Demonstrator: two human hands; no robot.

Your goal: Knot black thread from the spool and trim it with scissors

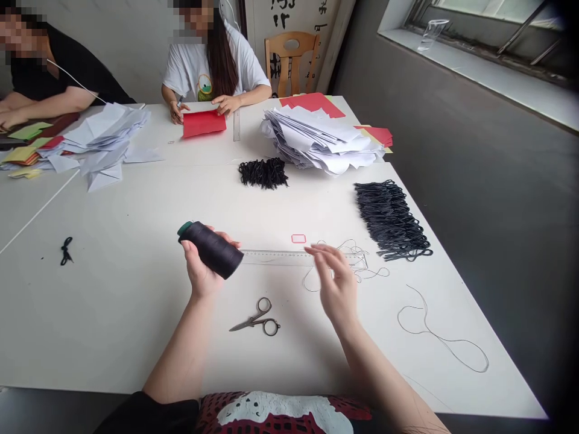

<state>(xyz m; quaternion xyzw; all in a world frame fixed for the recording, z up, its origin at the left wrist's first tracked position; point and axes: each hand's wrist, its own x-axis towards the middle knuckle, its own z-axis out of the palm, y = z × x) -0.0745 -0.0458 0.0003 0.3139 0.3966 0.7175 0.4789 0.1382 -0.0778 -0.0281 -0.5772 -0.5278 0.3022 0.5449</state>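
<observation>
In the head view, a large spool of black thread [212, 248] with a green end lies tilted in my left hand [203, 271], fingers and thumb wrapped round it. My right hand [337, 283] hovers over the right part of a clear ruler [275, 258], its fingers stretched out to the left and slightly bent. No object shows in it, though a fine thread there could be too small to see. Loose thin thread [375, 274] lies tangled around the ruler's right end. Below the spool, small metal scissors [257, 322] rest on the table with their blades spread.
A row of black looped cords [391, 220] lies at the right, a smaller bundle [263, 173] farther back. One cord [66, 251] lies left; more thread [434, 331] lies right. Paper piles [321, 138] stand beyond. Across the table [136, 313], a person handles red paper [204, 123]; another sits left.
</observation>
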